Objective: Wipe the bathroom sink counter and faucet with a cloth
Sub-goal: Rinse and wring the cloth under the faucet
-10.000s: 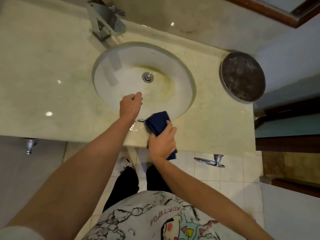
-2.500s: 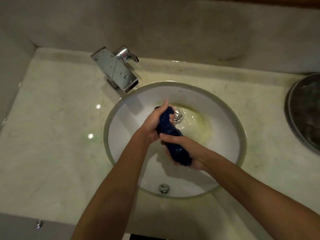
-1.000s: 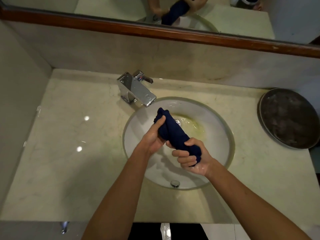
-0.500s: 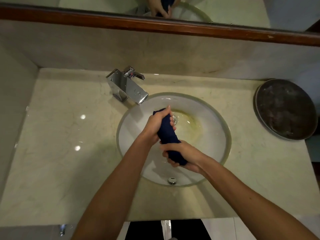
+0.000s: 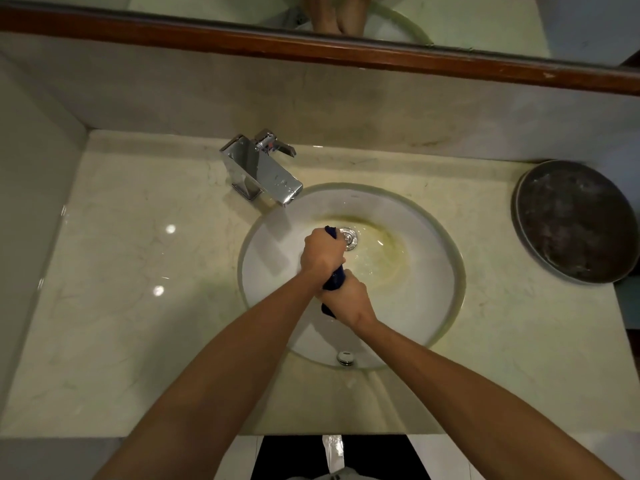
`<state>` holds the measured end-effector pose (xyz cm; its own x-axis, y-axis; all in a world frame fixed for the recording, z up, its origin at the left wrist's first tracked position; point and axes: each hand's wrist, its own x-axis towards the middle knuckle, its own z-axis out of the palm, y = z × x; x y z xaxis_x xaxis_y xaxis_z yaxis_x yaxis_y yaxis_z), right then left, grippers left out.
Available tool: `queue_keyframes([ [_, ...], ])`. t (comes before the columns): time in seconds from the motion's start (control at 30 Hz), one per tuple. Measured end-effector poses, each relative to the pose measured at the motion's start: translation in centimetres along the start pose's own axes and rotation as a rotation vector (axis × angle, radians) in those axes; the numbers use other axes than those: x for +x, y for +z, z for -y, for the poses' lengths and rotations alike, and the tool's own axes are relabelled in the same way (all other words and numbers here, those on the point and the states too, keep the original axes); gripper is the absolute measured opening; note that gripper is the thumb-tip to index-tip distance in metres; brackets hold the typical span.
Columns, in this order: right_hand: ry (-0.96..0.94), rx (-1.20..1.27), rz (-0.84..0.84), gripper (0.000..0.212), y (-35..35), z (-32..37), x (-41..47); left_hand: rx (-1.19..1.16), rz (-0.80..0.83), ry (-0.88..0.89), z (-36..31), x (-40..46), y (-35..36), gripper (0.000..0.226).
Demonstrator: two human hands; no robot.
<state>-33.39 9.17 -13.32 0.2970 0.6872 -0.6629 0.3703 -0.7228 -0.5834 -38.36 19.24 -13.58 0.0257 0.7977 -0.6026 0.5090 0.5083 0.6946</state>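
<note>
Table – pale marble top, glossy, runs wall to wall around the sink. Mirror with a brown wood frame sits behind the sink, above the backsplash. Sink is a round white basin, yellow-green staining around the drain; overflow cap on the basin's near wall. Dark round tray on the table right of the sink, apart from its rim. Chrome faucet stands at the sink's back-left, spout reaching over the rim. Both hands are over the middle of the sink. Left hand – grip curled tight round the far end of the dark blue cloth, beside the drain. Right hand grip wrapped round the near end. Cloth is a rolled-up rod between them, held above the basin, mostly hidden by the fists.
</note>
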Motion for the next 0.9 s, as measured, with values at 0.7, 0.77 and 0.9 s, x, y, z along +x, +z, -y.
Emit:
queue_keyframes([
  [0.7, 0.240, 0.735, 0.603, 0.031, -6.0, -0.1, -3.7, -0.861, 0.638, -0.322, -0.2, -2.6, -4.9, 0.020],
  [0.77, 0.265, 1.041, 0.799, 0.049, -7.6, -0.5, -3.7, -1.149, 0.791, -0.269, 0.1, -3.0, -6.8, 0.036],
  [0.9, 0.153, 1.341, 1.197, 0.069, -8.6, -1.2, -3.7, -1.103, 0.739, -0.106, -0.1, -4.6, -6.7, 0.056],
])
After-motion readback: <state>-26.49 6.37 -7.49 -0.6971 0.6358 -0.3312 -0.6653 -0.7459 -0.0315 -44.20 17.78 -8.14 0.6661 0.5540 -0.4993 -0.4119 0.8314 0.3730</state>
